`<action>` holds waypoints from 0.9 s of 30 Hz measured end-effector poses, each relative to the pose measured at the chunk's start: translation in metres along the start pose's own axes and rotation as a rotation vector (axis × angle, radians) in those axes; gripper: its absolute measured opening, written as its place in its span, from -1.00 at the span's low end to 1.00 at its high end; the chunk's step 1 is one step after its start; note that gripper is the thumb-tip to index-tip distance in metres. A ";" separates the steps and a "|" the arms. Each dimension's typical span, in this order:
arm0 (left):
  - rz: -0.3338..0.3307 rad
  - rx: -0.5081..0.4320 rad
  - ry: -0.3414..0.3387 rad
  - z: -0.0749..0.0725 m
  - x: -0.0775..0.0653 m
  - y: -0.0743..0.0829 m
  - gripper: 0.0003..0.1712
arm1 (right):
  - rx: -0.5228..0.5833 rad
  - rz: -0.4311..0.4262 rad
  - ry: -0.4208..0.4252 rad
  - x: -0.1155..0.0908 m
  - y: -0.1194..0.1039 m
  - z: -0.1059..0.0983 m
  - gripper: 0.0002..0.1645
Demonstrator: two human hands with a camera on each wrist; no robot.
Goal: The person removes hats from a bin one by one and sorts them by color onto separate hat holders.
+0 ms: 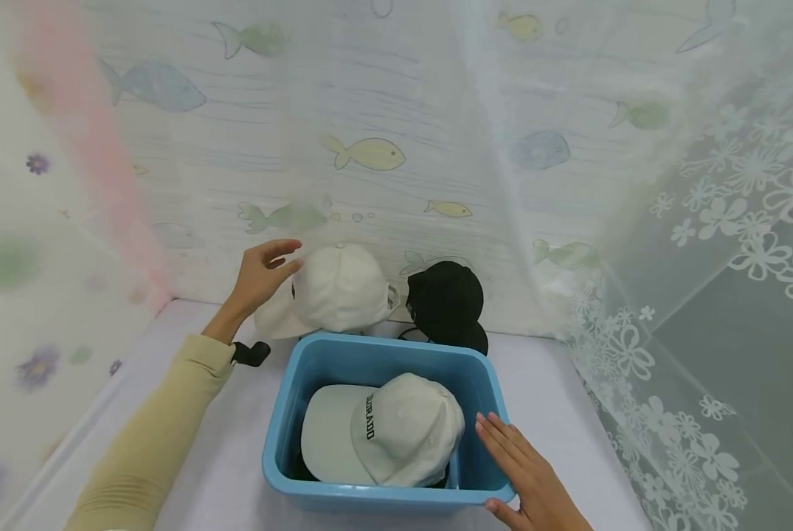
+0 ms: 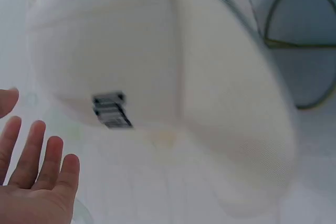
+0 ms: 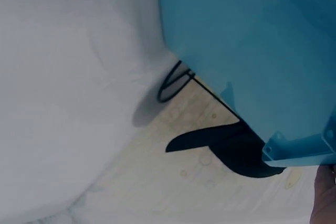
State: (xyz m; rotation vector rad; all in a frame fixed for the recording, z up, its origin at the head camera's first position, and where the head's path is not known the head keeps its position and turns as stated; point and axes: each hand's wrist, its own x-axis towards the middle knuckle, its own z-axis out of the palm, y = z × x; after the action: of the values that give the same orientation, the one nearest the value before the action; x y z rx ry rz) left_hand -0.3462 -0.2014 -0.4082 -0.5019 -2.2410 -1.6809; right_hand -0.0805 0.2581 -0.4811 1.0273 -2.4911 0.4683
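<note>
At the back left stands a cream-white cap [image 1: 343, 287], its brim toward the left. My left hand [image 1: 266, 273] is beside this cap's crown with fingers spread loosely and holding nothing. In the left wrist view, the open palm [image 2: 39, 177] lies apart from the cap [image 2: 121, 61], which has a small dark patch on its front. My right hand [image 1: 529, 472] rests on the right rim of a blue plastic bin [image 1: 389, 346], fingers straight over the edge. Inside the bin lies a white cap [image 1: 409, 431] with dark lettering, brim to the left.
A black cap [image 1: 445, 306] stands behind the bin, right of the cream-white one. A thin dark wire loop [image 3: 173, 85] shows by the bin's far side. The white-covered table [image 1: 535, 413] meets a fish-patterned curtain [image 1: 369, 155] at the back; a flowered sheer curtain [image 1: 655, 420] hangs right.
</note>
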 end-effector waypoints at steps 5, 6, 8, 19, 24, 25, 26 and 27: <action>-0.088 0.032 0.060 -0.020 -0.028 -0.022 -0.51 | -0.005 0.105 -0.095 0.008 -0.007 -0.015 -0.15; -0.115 0.035 0.068 -0.023 -0.034 -0.026 -0.50 | -0.012 0.137 -0.119 0.011 -0.009 -0.018 -0.15; -0.192 0.048 0.094 -0.026 -0.043 -0.035 -0.46 | -0.019 0.209 -0.171 0.020 -0.013 -0.025 -0.18; -0.655 -0.279 0.105 -0.020 -0.066 -0.071 -0.27 | 0.294 0.211 -0.293 0.125 0.019 -0.049 -0.38; -0.726 -0.387 0.117 -0.019 -0.072 -0.075 -0.28 | 0.507 0.196 -0.262 0.178 0.038 -0.028 -0.48; -0.731 -0.388 0.113 -0.019 -0.073 -0.075 -0.29 | 0.542 0.205 -0.254 0.188 0.040 -0.023 -0.49; -0.732 -0.393 0.112 -0.020 -0.074 -0.074 -0.29 | 0.575 0.219 -0.247 0.197 0.042 -0.017 -0.50; -0.737 -0.388 0.113 -0.020 -0.074 -0.074 -0.30 | 0.602 0.232 -0.239 0.206 0.043 -0.012 -0.51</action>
State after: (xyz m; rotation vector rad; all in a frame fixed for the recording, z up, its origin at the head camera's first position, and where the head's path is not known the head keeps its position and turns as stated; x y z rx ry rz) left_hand -0.3117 -0.2469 -0.4981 0.4052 -2.1476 -2.4331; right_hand -0.2425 0.1714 -0.3776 1.0460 -2.7630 1.2941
